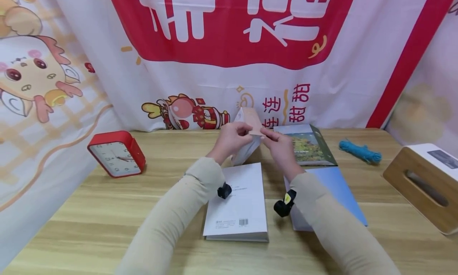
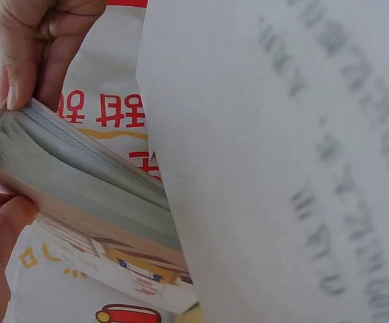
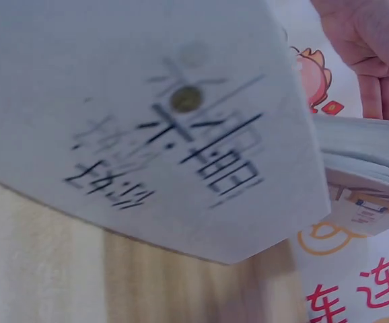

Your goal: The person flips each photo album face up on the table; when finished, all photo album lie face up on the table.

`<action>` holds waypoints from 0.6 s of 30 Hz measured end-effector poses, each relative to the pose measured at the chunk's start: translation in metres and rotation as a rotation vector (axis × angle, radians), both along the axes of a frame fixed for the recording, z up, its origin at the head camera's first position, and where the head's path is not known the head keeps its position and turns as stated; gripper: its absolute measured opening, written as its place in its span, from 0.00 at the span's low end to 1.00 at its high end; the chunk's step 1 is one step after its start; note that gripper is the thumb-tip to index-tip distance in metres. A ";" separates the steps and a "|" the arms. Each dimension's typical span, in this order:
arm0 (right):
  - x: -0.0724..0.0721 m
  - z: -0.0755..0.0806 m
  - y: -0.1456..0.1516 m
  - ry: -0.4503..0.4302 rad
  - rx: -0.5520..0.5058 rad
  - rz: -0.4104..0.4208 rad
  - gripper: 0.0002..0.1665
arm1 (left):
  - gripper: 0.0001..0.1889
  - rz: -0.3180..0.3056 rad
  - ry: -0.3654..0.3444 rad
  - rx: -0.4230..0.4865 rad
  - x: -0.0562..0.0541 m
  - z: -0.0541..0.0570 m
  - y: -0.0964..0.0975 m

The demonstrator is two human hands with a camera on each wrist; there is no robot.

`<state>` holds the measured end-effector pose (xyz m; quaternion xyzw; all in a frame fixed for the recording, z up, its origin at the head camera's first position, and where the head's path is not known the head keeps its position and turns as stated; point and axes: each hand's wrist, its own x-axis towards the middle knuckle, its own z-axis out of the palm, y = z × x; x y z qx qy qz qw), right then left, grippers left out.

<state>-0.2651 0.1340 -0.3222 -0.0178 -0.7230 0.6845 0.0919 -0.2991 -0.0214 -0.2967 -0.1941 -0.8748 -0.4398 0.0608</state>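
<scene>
Both hands hold a paperback book (image 1: 253,118) up above the back of the table. My left hand (image 1: 232,139) pinches its left edge with thumb and fingers. At the right edge, my right hand (image 1: 280,148) pinches the book too. Page edges (image 2: 90,161) and a peach-coloured cover with a drawn picture show between the fingers in the left wrist view. A white leaf with black characters (image 3: 201,148) hangs down from the book and fills much of the right wrist view. Whether it is a page or a cover, I cannot tell.
In front of the hands lies a white book (image 1: 237,211). To the right lie a blue book (image 1: 334,187), a book with a landscape cover (image 1: 305,148) and blue cord (image 1: 360,152). A wooden tissue box (image 1: 416,187) stands far right, a red clock (image 1: 118,155) left. Printed cloth (image 1: 222,78) hangs behind.
</scene>
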 end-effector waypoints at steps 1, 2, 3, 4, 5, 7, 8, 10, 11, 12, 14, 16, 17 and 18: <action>0.000 0.001 0.000 0.007 -0.004 0.009 0.20 | 0.12 0.009 -0.016 0.050 0.001 -0.001 -0.001; 0.000 0.002 0.000 0.010 -0.004 0.018 0.20 | 0.12 0.015 -0.033 0.104 0.002 -0.002 -0.001; 0.001 0.003 -0.001 0.014 0.008 0.023 0.20 | 0.13 0.019 -0.042 0.153 0.003 -0.004 -0.002; 0.001 0.004 -0.001 0.018 0.018 0.025 0.20 | 0.13 0.019 -0.050 0.199 0.003 -0.005 -0.003; 0.001 0.005 -0.001 0.021 0.033 0.028 0.20 | 0.13 0.019 -0.056 0.241 0.003 -0.006 -0.004; 0.001 0.006 -0.002 0.029 0.068 0.031 0.20 | 0.13 0.018 -0.070 0.319 0.004 -0.009 -0.006; 0.001 0.007 -0.003 0.032 0.084 0.029 0.20 | 0.13 0.016 -0.074 0.350 0.005 -0.010 -0.007; 0.001 0.008 -0.004 0.043 0.096 0.031 0.20 | 0.14 0.011 -0.089 0.407 0.006 -0.012 -0.009; 0.001 0.009 -0.005 0.053 0.099 0.035 0.20 | 0.14 0.012 -0.097 0.430 0.007 -0.012 -0.010; 0.001 0.009 -0.006 0.064 0.103 0.039 0.20 | 0.14 0.013 -0.107 0.452 0.008 -0.013 -0.011; 0.002 0.010 -0.008 0.081 0.115 0.044 0.19 | 0.14 0.019 -0.121 0.482 0.009 -0.014 -0.013; 0.002 0.012 -0.010 0.099 0.133 0.050 0.19 | 0.14 0.028 -0.124 0.509 0.011 -0.015 -0.016; 0.003 0.012 -0.010 0.104 0.148 0.053 0.19 | 0.14 0.036 -0.126 0.519 0.011 -0.015 -0.017; 0.003 0.013 -0.011 0.104 0.162 0.058 0.19 | 0.14 0.041 -0.127 0.530 0.012 -0.016 -0.017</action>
